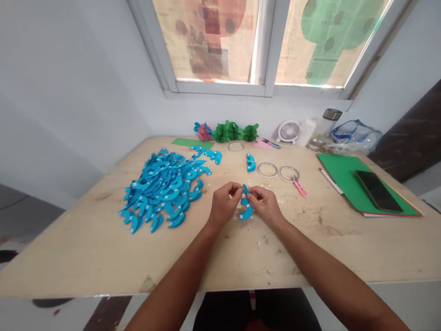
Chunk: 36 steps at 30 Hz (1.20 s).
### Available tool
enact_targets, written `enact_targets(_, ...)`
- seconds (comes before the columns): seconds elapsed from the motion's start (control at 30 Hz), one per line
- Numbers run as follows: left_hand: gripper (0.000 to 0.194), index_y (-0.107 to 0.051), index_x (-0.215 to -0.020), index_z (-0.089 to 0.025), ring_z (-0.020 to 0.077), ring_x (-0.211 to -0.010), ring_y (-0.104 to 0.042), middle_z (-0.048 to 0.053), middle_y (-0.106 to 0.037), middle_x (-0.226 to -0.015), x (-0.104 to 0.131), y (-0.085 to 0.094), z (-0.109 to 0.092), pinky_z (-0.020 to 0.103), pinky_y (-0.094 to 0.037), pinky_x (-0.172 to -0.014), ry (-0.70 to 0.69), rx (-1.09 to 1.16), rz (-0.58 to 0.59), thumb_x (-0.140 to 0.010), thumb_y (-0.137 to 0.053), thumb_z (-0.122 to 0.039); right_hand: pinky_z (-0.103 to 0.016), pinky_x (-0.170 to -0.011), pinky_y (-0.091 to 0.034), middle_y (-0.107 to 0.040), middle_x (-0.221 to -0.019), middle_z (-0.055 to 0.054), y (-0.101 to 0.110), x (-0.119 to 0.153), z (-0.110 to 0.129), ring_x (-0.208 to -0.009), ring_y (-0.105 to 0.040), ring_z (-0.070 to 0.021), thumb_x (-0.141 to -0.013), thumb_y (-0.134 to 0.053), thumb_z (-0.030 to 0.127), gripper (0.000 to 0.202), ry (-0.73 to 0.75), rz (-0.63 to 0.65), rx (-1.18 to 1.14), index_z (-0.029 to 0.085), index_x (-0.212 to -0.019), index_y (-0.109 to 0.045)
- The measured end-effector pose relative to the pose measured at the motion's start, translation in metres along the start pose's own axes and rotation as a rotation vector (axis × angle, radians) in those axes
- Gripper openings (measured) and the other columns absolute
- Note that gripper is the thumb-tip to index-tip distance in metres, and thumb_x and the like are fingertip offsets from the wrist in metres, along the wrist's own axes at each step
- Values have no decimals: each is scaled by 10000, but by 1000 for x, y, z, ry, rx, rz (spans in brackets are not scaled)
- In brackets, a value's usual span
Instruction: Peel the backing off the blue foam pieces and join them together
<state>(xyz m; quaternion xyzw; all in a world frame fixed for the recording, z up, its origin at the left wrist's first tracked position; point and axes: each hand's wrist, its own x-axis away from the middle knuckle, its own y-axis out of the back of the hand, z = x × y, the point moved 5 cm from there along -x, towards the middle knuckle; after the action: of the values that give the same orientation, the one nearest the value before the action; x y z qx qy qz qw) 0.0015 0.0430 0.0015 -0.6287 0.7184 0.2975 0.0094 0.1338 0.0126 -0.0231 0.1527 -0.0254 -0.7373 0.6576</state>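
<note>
A curved blue paper cutout is held up between my two hands at the middle of the table. My left hand pinches at its left edge, thumb and forefinger together. From the other side my right hand grips it, also with closed fingertips. Just below lies another blue paper cutout with small white squares on it, flat on the tabletop. To the left spreads a large heap of similar blue cutouts. A small stack of blue cutouts sits beyond my hands.
Tape rolls, pink-handled snips and a white pen lie to the right. A phone rests on green sheets. Along the wall stand folded green paper figures, a small fan and a bottle.
</note>
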Motion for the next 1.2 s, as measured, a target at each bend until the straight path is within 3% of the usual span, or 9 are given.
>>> enact_targets(0.2, 149, -640, -728, -155, 126, -656, -597, 9, -666, -707, -2, -1, 3, 223, -462, -621, 75, 118, 45, -756, -538, -259, -208, -423, -270, -407, -502, 46, -2, -3, -10, -444, -352, -80, -716, -583, 346, 234, -73, 27, -158, 143, -801, -661)
enact_targets(0.43, 146, -657, -789, -180, 132, -689, -605, 13, -688, -780, -3, -1, 1, 233, -465, -635, -39, 50, 99, -768, -537, -260, -212, -442, -308, -490, -531, 31, -1, -5, -16, -455, -395, -82, -685, -622, 397, 260, -134, 16, -216, 145, -744, -638)
enact_targets(0.63, 116, -639, -797, -192, 144, -713, -606, 28, -682, -804, -1, 3, -4, 252, -469, -673, -143, -90, 37, -766, -531, -218, -210, -442, -319, -502, -534, 31, -2, -4, -14, -457, -408, -81, -673, -629, 420, 282, -163, 29, -233, 144, -730, -627)
enact_targets(0.87, 171, -603, -806, -190, 163, -773, -590, 43, -651, -811, 0, -1, -2, 275, -450, -706, -213, -203, 59, -824, -441, -240, -207, -439, -323, -513, -546, 27, -4, -3, -16, -462, -417, -80, -656, -641, 428, 297, -190, 44, -263, 146, -748, -620)
enact_targets(1.03, 175, -560, -804, -185, 155, -742, -568, 33, -622, -790, 1, -2, 0, 264, -428, -673, -186, -221, 68, -837, -394, -227, -204, -441, -315, -515, -543, 31, -5, -3, -13, -458, -415, -73, -647, -652, 415, 288, -195, 56, -288, 146, -745, -617)
enact_targets(1.2, 158, -552, -814, -181, 150, -688, -554, 18, -604, -743, -3, 8, 4, 259, -411, -643, -96, -217, -33, -827, -403, -233, -204, -452, -314, -529, -535, 34, -7, -3, -13, -455, -422, -70, -654, -654, 384, 250, -188, 84, -314, 146, -720, -618)
